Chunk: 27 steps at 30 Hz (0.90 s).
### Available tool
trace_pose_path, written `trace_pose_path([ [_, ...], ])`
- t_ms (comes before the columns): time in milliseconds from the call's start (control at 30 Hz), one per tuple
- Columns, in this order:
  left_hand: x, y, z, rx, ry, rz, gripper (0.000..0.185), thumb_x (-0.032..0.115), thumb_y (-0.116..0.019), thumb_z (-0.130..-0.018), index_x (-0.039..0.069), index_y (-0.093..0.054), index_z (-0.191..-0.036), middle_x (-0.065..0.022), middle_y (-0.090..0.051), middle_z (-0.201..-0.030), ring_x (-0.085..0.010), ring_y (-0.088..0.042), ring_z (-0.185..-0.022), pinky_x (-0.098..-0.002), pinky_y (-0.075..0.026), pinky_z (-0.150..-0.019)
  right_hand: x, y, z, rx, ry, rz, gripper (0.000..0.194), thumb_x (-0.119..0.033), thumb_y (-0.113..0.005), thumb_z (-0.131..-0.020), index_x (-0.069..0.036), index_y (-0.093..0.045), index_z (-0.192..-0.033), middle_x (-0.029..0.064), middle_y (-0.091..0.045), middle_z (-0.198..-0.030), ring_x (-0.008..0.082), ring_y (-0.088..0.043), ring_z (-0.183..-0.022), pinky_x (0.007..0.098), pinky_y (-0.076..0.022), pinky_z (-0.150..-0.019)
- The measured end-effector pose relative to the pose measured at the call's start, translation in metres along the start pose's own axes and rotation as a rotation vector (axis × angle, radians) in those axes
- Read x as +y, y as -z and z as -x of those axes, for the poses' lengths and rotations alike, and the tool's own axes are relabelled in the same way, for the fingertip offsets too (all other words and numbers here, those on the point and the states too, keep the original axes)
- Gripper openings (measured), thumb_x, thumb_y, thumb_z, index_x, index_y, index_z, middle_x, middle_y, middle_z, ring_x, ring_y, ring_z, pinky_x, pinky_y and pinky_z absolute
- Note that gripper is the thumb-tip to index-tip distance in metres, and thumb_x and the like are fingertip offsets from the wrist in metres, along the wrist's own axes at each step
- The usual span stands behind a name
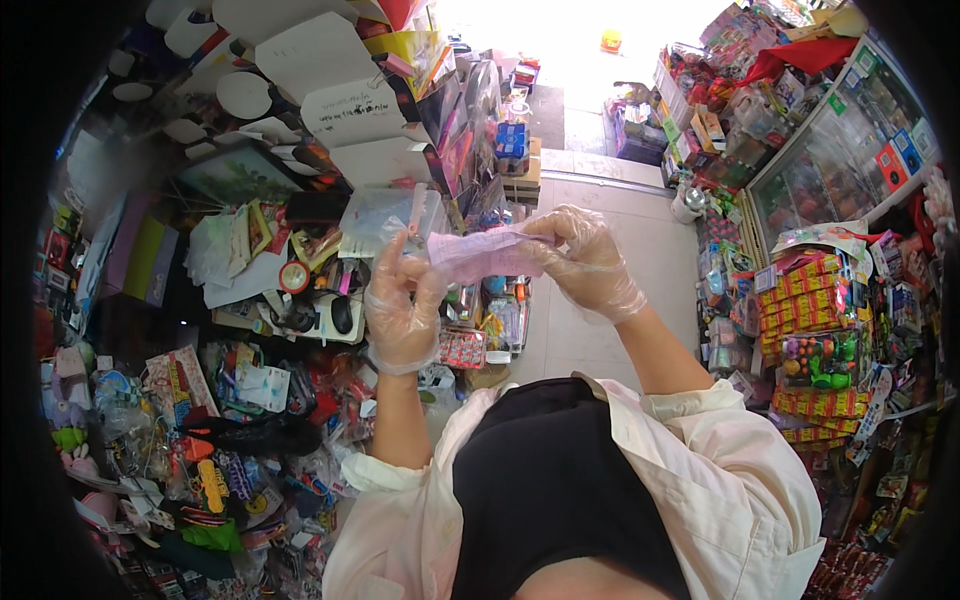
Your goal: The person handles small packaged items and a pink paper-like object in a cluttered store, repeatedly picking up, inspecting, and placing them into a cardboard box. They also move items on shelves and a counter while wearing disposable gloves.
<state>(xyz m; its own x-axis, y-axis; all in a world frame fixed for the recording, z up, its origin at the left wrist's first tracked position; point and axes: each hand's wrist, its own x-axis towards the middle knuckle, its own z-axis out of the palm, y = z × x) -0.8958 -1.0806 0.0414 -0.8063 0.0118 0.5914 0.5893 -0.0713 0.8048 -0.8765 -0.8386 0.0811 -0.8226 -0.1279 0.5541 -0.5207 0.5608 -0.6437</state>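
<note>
A creased pink paper slip (484,253) with faint printed lines is stretched out in front of my chest. My right hand (589,262), in a clear plastic glove, pinches its right end between thumb and fingers. At the slip's left end is my left hand (407,311), gloved the same way, with its index finger raised and thumb up. The thumb is close to the paper's lower left corner; whether it touches or grips the paper I cannot tell. Just beyond the left fingers lies a translucent plastic case (382,214).
On the left, a cluttered desk holds a black computer mouse (342,314), a roll of tape (294,277) and open cardboard flaps (352,112). Packaged toys (212,484) pile below. Stacked yellow-red packets (806,300) and a glass-fronted cabinet (832,142) line the right. A tiled floor (592,202) leads to a bright doorway.
</note>
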Motion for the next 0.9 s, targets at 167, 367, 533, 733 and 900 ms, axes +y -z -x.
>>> trace_pose_path([
  [167,0.042,-0.004,-0.015,-0.020,-0.348,-0.752,0.040,0.018,-0.077,-0.084,0.007,-0.067,-0.121,-0.0064,-0.065,-0.105,-0.0205,-0.059,-0.093,-0.0351,-0.046,-0.084,-0.003,0.008,0.003,0.101,0.204,0.144,0.018,-0.009,-0.078,-0.078,-0.009,-0.070,-0.093,0.0068,-0.061,-0.077,0.0251,-0.061,-0.070,0.0356,-0.0494,-0.064],
  [367,0.052,-0.038,-0.017,-0.357,-0.455,-0.990,0.024,0.021,-0.079,-0.074,0.012,-0.073,-0.095,-0.0057,-0.065,-0.110,-0.0304,-0.057,-0.105,-0.0444,-0.042,-0.091,-0.013,0.014,0.010,0.080,0.268,0.148,0.015,-0.008,-0.079,-0.077,-0.011,-0.070,-0.088,0.0059,-0.062,-0.087,0.0252,-0.062,-0.082,0.0371,-0.0508,-0.070],
  [533,0.024,-0.043,-0.018,-0.276,-0.164,-0.516,0.012,0.014,-0.074,-0.083,0.007,-0.072,-0.093,-0.0043,-0.067,-0.098,-0.0226,-0.063,-0.088,-0.0368,-0.049,-0.078,-0.002,0.014,0.019,0.161,0.188,0.146,0.012,-0.009,-0.077,-0.081,-0.009,-0.069,-0.089,0.0096,-0.063,-0.106,0.0240,-0.061,-0.100,0.0341,-0.0505,-0.085],
  [733,-0.014,-0.040,-0.021,0.222,0.621,0.479,0.019,0.016,-0.069,-0.095,0.000,-0.070,-0.105,-0.0029,-0.068,-0.101,-0.0121,-0.063,-0.090,-0.0276,-0.050,-0.084,0.027,0.025,0.020,0.382,-0.390,-0.688,0.014,-0.012,-0.071,-0.090,-0.001,-0.066,-0.096,0.0061,-0.068,-0.094,0.0124,-0.062,-0.087,0.0287,-0.0491,-0.080],
  [900,-0.030,-0.056,-0.018,0.297,0.619,0.531,0.024,0.017,-0.068,-0.095,-0.001,-0.068,-0.111,-0.0039,-0.069,-0.101,-0.0131,-0.064,-0.091,-0.0287,-0.051,-0.085,0.017,0.035,0.021,0.266,-0.565,-0.810,0.018,-0.018,-0.068,-0.094,-0.001,-0.066,-0.100,0.0024,-0.067,-0.085,0.0086,-0.060,-0.077,0.0258,-0.0487,-0.069],
])
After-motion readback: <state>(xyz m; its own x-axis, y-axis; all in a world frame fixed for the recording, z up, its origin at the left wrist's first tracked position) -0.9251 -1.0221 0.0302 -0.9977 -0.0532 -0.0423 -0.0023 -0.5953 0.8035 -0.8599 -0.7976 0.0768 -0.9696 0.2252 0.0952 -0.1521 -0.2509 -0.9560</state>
